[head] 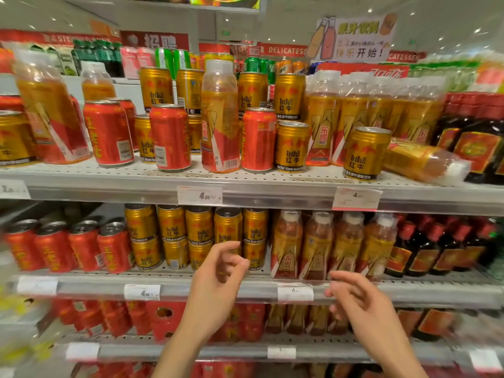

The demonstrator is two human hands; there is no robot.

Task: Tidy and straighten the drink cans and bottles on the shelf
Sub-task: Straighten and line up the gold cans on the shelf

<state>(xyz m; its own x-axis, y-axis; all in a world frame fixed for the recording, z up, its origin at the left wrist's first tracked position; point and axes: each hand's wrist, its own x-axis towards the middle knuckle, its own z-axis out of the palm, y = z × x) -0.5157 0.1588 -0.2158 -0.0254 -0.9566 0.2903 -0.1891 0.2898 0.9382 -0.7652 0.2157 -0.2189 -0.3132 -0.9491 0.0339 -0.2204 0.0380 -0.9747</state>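
Down by the middle shelf (259,291): left hand (218,282) and right hand (362,304) both loose, gripping nothing | top shelf (272,184) a mess of red cans (169,136), gold cans (291,147), tall bottle (220,115) | one bottle lying flat (420,162) at right

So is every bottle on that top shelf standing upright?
No, one gold-labelled bottle lies on its side at the right of the top shelf, beside a gold can.

Glossy metal cans (169,137) are gleaming gold and red; clear plastic bottles (219,115) are wearing shiny film labels; the perforated shelf (245,178) is looking matt painted metal.
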